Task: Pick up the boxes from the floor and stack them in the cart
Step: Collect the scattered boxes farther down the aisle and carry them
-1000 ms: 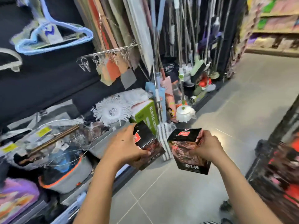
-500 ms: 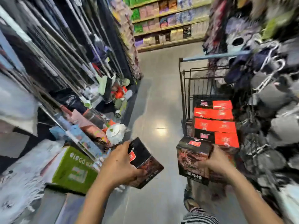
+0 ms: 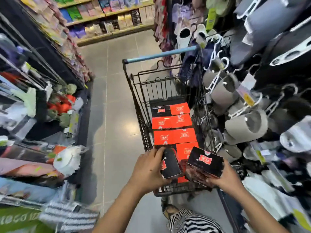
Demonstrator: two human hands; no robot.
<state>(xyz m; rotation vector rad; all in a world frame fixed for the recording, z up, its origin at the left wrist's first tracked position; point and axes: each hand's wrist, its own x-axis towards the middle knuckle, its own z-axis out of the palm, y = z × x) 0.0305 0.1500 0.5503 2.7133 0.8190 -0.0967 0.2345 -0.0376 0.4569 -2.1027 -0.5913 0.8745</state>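
My left hand (image 3: 148, 169) grips a black box with a red label (image 3: 170, 166), tilted on edge over the near end of the cart (image 3: 134, 91). A second black box with a red label (image 3: 204, 163) sits in my right hand (image 3: 227, 178), held flat just above the cart's near right corner. Both boxes hover over the basket of the black wire cart, where several red and black boxes (image 3: 173, 122) lie packed in rows. The cart's blue handle (image 3: 161, 54) is at the far end.
Shelves of mops and cleaning goods (image 3: 50, 106) line the left side. Hanging slippers and grey items on hooks (image 3: 244, 106) crowd the right, touching the cart. Grey tiled aisle floor (image 3: 114, 101) runs ahead to a far shelf (image 3: 109, 15). My striped trouser leg (image 3: 190, 221) shows below.
My view has swung right from the left shelf to the cart. Both hands have carried their boxes forward and now hold them over the cart's near end.
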